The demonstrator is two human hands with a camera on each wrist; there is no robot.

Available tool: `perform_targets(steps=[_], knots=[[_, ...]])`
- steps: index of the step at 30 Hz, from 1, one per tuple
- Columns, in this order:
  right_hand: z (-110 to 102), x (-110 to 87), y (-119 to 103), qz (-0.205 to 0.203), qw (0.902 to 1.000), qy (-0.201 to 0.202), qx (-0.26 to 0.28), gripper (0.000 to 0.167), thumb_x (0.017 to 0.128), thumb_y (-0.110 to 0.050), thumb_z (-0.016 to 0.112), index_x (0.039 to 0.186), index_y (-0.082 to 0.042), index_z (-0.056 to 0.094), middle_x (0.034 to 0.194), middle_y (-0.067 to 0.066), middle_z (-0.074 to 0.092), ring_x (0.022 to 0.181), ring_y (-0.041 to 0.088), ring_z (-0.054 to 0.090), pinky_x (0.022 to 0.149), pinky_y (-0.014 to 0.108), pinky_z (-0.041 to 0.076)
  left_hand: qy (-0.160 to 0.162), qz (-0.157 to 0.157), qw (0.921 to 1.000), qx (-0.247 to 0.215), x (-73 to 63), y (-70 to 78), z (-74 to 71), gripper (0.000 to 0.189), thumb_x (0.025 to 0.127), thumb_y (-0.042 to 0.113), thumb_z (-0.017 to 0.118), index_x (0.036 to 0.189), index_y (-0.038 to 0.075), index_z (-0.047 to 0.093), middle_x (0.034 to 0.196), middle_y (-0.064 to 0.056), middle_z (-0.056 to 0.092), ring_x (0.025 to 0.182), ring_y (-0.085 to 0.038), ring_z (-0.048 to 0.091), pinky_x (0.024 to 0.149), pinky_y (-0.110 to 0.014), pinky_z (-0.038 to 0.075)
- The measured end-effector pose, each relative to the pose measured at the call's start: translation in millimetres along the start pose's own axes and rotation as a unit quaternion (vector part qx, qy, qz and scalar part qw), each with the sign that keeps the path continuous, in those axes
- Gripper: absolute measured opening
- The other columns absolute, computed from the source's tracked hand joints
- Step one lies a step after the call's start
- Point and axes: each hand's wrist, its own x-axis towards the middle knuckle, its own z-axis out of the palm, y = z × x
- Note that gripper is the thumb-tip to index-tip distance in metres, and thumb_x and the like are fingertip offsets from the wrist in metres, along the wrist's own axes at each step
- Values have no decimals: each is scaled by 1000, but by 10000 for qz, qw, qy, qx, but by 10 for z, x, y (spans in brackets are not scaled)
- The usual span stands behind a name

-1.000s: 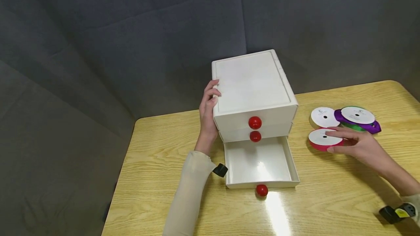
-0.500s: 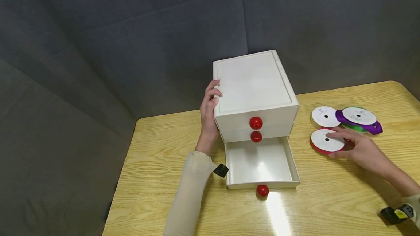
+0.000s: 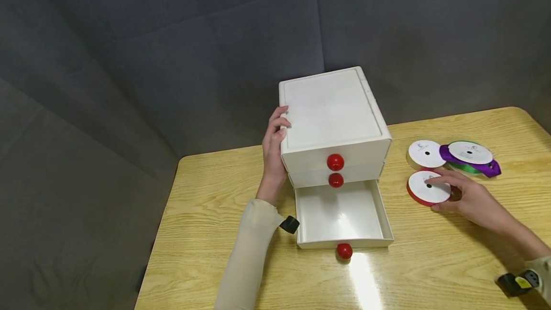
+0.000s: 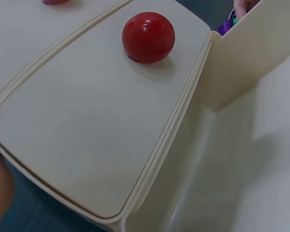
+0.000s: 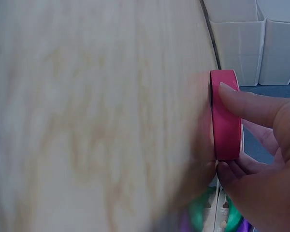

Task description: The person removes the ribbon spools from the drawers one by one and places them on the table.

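A white drawer unit (image 3: 336,109) with red round knobs stands at the back of the table. Its bottom drawer (image 3: 340,214) is pulled out and holds nothing visible. My left hand (image 3: 273,152) grips the unit's left side, fingertips bent over the top edge. To the right, my right hand (image 3: 478,202) holds a spool of red ribbon (image 3: 428,188) by its rim, with a finger over its white face. The right wrist view shows the thumb on the red ribbon's edge (image 5: 226,125) and fingers at its side. Whether the spool touches the table is unclear.
Behind the red spool lie a white-faced ribbon spool (image 3: 424,153) and a green ribbon spool (image 3: 469,153) with purple ribbon (image 3: 490,169) around it. The wooden table (image 3: 206,219) ends at a dark cloth backdrop (image 3: 206,61).
My right hand has drawn the red ribbon spool slightly toward the table's front, widening its distance from the spool behind. My left hand stays on the drawer unit.
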Motion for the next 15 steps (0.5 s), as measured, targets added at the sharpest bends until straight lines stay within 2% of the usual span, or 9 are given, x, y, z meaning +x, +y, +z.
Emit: perform_targets(steps=[2, 4, 7, 8, 10, 11, 13, 15], knots=[[-2, 4, 1, -56, 10000, 12, -21, 59, 78, -7, 86, 132, 1, 63, 152, 39, 36, 143, 63, 22, 114, 16, 6, -11, 21, 10000, -4, 4, 1, 2, 24, 93, 22, 38, 96, 33, 59, 151, -9, 47, 148, -23, 33, 121, -48, 20], [-5, 12, 1, -149, 9999, 40, -73, 59, 77, -5, 87, 130, 2, 63, 151, 41, 37, 141, 64, 24, 112, 13, 8, -21, 58, 10000, -32, 8, 1, 6, 24, 93, 22, 38, 95, 33, 59, 150, -10, 47, 148, -24, 33, 122, -48, 20], [-16, 18, 4, -380, 9991, 134, -157, 59, 73, 0, 88, 127, 5, 63, 146, 43, 38, 135, 67, 31, 99, 0, 13, -33, 100, 9999, -55, 10, -1, 9, 25, 93, 21, 38, 95, 33, 60, 150, -11, 47, 148, -25, 33, 122, -47, 20], [-23, 16, 2, -455, 9986, 182, -200, 60, 71, 1, 89, 125, 5, 64, 144, 43, 40, 132, 64, 35, 94, -2, 15, -32, 97, 9999, -54, 9, -2, 10, 25, 93, 21, 38, 95, 33, 60, 150, -11, 48, 148, -25, 34, 122, -47, 20], [-36, 4, -9, -610, 9973, 286, -303, 61, 68, 3, 90, 123, 5, 64, 140, 41, 45, 129, 45, 46, 90, -2, 21, -28, 85, 10000, -28, 3, -6, 6, 25, 92, 21, 38, 96, 33, 60, 150, -10, 48, 148, -24, 34, 121, -47, 21], [-45, -5, -21, -692, 9966, 331, -314, 62, 66, 4, 90, 122, 6, 63, 137, 40, 46, 127, 31, 49, 90, -1, 23, -21, 82, 10000, -8, 1, -3, 4, 25, 92, 21, 38, 95, 33, 60, 150, -10, 48, 148, -24, 34, 121, -47, 21], [-62, -23, -65, -790, 9955, 409, -314, 65, 64, 5, 91, 122, 7, 62, 133, 38, 49, 120, 4, 44, 90, -1, 27, -8, 78, 10000, 21, -4, -1, -3, 24, 92, 21, 38, 96, 32, 59, 150, -11, 48, 147, -24, 35, 121, -47, 21], [-83, -45, -140, -768, 9951, 524, -323, 65, 66, 4, 91, 124, 7, 61, 132, 35, 51, 112, -15, 35, 86, -2, 31, -8, 76, 10000, 15, -2, 4, -6, 24, 92, 22, 38, 96, 31, 59, 150, -11, 48, 147, -24, 34, 121, -47, 21]])
